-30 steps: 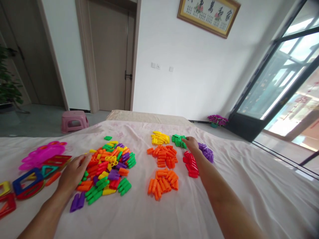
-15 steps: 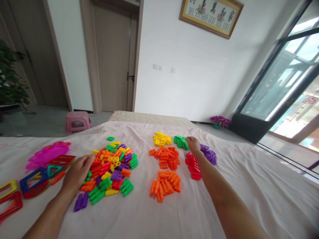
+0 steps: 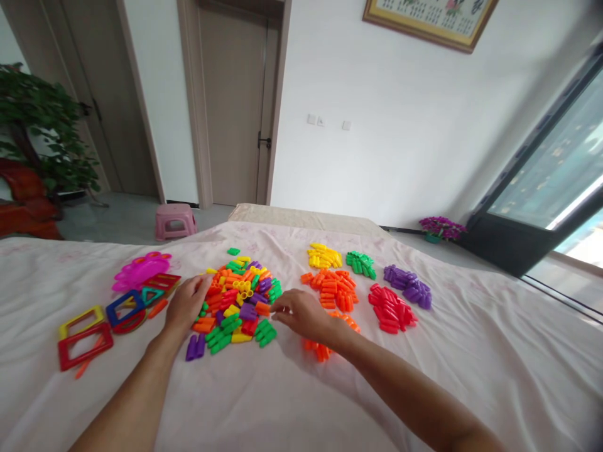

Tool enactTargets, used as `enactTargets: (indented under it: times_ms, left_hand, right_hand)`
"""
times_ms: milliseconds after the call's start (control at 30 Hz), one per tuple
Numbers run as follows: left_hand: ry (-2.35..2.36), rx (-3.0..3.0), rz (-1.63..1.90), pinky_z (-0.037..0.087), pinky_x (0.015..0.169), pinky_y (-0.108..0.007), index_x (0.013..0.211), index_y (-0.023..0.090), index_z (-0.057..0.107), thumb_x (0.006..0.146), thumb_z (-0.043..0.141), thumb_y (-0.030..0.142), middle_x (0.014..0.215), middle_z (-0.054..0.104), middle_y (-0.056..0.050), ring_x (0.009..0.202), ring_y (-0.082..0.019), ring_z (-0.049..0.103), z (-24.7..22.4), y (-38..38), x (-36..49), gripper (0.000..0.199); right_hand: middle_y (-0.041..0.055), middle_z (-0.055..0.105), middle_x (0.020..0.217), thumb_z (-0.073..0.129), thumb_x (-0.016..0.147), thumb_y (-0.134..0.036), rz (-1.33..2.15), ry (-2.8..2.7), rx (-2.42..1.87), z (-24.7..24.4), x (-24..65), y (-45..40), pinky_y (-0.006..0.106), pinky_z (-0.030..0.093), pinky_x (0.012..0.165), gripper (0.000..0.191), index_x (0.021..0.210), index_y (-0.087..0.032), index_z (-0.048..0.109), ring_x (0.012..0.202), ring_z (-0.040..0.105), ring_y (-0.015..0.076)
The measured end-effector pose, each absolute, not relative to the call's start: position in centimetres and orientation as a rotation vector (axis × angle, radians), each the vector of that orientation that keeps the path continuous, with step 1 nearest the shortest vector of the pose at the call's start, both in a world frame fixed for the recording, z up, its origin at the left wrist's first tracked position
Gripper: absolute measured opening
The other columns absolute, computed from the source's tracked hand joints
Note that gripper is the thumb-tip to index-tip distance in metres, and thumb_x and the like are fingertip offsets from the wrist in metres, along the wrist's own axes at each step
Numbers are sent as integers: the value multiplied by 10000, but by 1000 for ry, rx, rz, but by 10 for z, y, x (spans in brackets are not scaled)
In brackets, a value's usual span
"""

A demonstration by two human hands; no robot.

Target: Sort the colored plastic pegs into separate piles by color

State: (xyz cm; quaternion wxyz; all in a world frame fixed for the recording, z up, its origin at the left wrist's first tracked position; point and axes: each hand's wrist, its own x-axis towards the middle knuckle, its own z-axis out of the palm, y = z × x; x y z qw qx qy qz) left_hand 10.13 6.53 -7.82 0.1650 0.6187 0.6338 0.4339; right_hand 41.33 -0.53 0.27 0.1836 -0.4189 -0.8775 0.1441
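A mixed pile of colourful plastic pieces [image 3: 235,298] lies on the pale cloth. My left hand [image 3: 187,302] rests against the pile's left edge, fingers bent over it; what they hold, if anything, is hidden. At the pile's right side my right hand [image 3: 296,312] has its fingers closing at an orange piece [image 3: 262,308]. Farther right are single-colour heaps: yellow [image 3: 324,256], green [image 3: 360,264], purple [image 3: 408,285], red [image 3: 391,309] and orange [image 3: 336,289]. A second orange heap [image 3: 320,350] is partly covered by my right hand and wrist.
On the left lie a magenta flower-shaped tray [image 3: 141,271], a red square frame [image 3: 85,346], a yellow frame [image 3: 81,319] and a blue frame [image 3: 125,311]. A pink stool [image 3: 175,221] stands beyond the cloth-covered surface [image 3: 245,402].
My right hand has moved left from the green heap to the mixed pile, uncovering the red and purple heaps. The view has shifted. My left hand stays at the pile's left edge.
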Motion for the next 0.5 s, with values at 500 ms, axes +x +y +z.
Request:
enactTargets:
  times_ms: [500]
  left_hand:
    - [1835,1789,1204,477,965,-354,1047,192,729,888,411,582,1098,742,-84,1076,-272,652,-83,69,98,529]
  right_hand:
    - [81,637,1126,726,805,-261,352,-2768,-1201,4,394,-30,306,470,830,401,1185,-201,614,1059,585,237]
